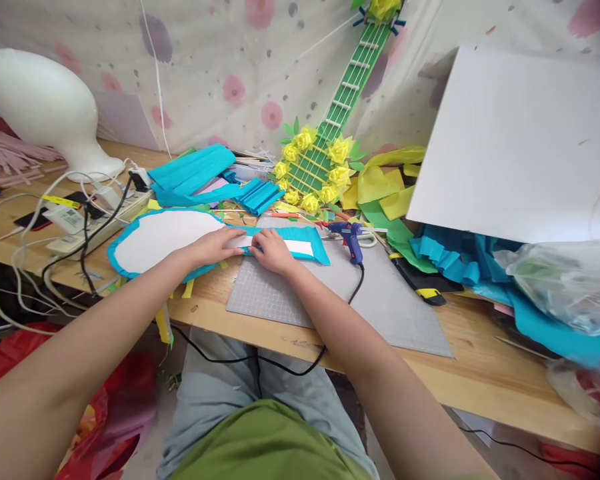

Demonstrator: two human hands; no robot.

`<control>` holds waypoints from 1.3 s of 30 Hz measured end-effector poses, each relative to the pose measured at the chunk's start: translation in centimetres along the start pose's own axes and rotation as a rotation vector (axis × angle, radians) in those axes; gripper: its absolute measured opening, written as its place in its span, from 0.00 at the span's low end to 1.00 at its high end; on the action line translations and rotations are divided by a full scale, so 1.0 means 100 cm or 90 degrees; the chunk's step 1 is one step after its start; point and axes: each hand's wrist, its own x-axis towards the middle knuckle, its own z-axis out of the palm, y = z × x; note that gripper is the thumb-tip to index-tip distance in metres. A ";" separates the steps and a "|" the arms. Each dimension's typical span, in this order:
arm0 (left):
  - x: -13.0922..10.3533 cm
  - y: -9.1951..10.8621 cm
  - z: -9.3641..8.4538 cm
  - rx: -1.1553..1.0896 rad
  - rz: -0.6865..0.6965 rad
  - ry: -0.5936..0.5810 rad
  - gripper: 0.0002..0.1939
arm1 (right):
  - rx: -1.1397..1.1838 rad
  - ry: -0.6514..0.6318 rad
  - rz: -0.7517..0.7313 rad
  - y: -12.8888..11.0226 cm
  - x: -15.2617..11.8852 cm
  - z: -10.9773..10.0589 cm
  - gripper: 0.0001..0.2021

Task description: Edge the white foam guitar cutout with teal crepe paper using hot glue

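A white guitar-shaped board (pixel 160 241) with blue crepe paper round its edge lies on the table, its narrow neck pointing right over the grey cutting mat (pixel 275 293). My left hand (pixel 215 245) rests flat where the body meets the neck, fingers stretched out. Close beside it, my right hand (pixel 271 251) has its fingers bent together on the neck, pinching the blue paper edge (pixel 320 245). To the right of the neck a blue glue gun (pixel 350 239) lies on the mat.
A green toy guitar with yellow paper flowers (pixel 307 167) leans on the back wall. At the left are a foam head (pixel 45 100) and a power strip (pixel 100 223) with tangled cables. A cutter (pixel 417 280), crepe paper and a large white board (pixel 520 147) are at the right.
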 end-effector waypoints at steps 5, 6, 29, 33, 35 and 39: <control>0.000 0.004 0.000 -0.007 0.022 -0.012 0.30 | -0.027 0.044 -0.009 -0.005 -0.005 0.004 0.08; 0.001 0.005 0.000 -0.009 0.017 -0.010 0.29 | -0.031 0.049 -0.007 -0.005 -0.006 0.005 0.08; 0.008 -0.002 0.003 -0.104 0.019 0.002 0.31 | 0.022 0.070 0.098 -0.011 0.000 0.014 0.06; 0.007 -0.006 0.004 -0.037 0.034 -0.013 0.28 | 0.027 0.061 0.096 -0.009 0.001 0.013 0.07; 0.006 -0.005 0.005 -0.007 0.024 -0.017 0.27 | 0.025 0.055 0.096 -0.008 0.002 0.013 0.07; 0.006 -0.002 0.004 0.030 -0.002 -0.024 0.26 | 0.030 0.047 0.098 -0.007 0.003 0.014 0.07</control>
